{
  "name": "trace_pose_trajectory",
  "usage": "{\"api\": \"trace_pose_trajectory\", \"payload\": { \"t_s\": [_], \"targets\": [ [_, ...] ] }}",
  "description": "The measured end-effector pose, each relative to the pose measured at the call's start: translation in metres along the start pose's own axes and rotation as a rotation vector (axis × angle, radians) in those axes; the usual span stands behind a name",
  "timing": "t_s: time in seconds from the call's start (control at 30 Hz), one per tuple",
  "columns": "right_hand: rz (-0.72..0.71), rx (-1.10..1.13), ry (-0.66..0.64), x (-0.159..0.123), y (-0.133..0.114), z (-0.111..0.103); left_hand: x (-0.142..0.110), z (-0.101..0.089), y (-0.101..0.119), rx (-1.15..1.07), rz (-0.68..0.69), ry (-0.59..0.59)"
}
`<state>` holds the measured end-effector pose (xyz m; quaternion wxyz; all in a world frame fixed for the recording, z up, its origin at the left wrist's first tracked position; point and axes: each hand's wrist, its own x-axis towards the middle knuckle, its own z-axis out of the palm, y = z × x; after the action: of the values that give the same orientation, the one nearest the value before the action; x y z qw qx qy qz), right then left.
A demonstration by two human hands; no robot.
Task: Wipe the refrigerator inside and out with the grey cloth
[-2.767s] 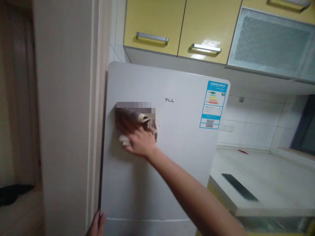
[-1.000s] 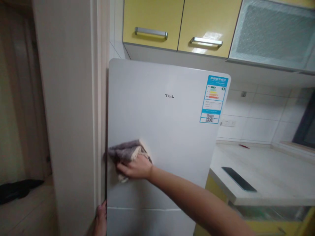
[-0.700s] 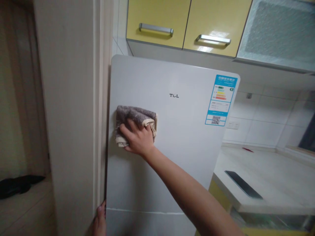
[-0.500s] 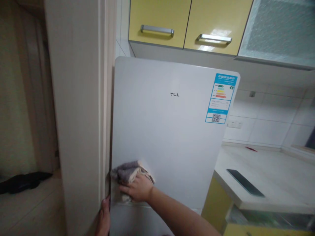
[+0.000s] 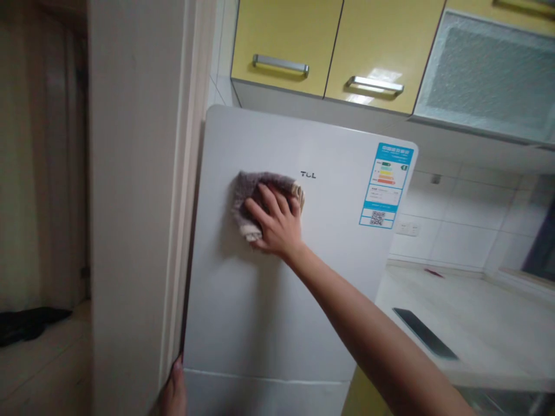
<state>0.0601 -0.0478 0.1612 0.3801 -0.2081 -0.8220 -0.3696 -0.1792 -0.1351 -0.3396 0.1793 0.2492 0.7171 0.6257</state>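
My right hand (image 5: pixel 277 222) presses a folded grey-brown cloth (image 5: pixel 247 193) with cream edges against the upper door of a light grey refrigerator (image 5: pixel 338 277). Its fingers are bent over the cloth, just left of and below the TCL logo (image 5: pixel 308 175). Low on the left, my left hand (image 5: pixel 174 390) rests at the narrow gap between the refrigerator's side and the door frame (image 5: pixel 139 202). Only part of that hand shows, and what its fingers do is hidden. A blue and white energy label (image 5: pixel 385 185) is stuck to the door's upper right.
Yellow wall cabinets (image 5: pixel 286 34) with metal handles hang above the refrigerator. To the right is a white countertop (image 5: pixel 485 323) bearing a dark flat slab (image 5: pixel 425 333) and a small red item (image 5: pixel 434 273). Something black (image 5: pixel 32 323) lies on the floor at far left.
My right hand has moved the cloth up and to the right, from the door's lower left edge to near the logo. My left hand stays low at the refrigerator's side. The view has shifted slightly.
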Motion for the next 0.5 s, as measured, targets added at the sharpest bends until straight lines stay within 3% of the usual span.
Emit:
{"api": "trace_pose_trajectory", "payload": {
  "t_s": [0.07,0.13,0.23,0.37,0.5],
  "targets": [
    [0.094,-0.031,0.064,0.036,-0.005,-0.01,-0.001,0.0,-0.001,-0.007,-0.015,0.013],
    [0.133,-0.019,0.051,0.05,-0.024,-0.006,-0.002,0.0,-0.002,-0.021,-0.036,0.021],
    [0.072,0.072,-0.058,0.029,-0.072,0.023,0.001,0.0,-0.005,-0.059,-0.063,0.014],
    [-0.22,0.266,-0.178,-0.065,-0.159,0.09,0.011,-0.003,-0.011,-0.052,-0.057,-0.034],
    [-0.21,0.319,-0.107,-0.2,-0.226,0.158,0.021,-0.008,-0.011,0.013,-0.063,-0.038]
  ]
}}
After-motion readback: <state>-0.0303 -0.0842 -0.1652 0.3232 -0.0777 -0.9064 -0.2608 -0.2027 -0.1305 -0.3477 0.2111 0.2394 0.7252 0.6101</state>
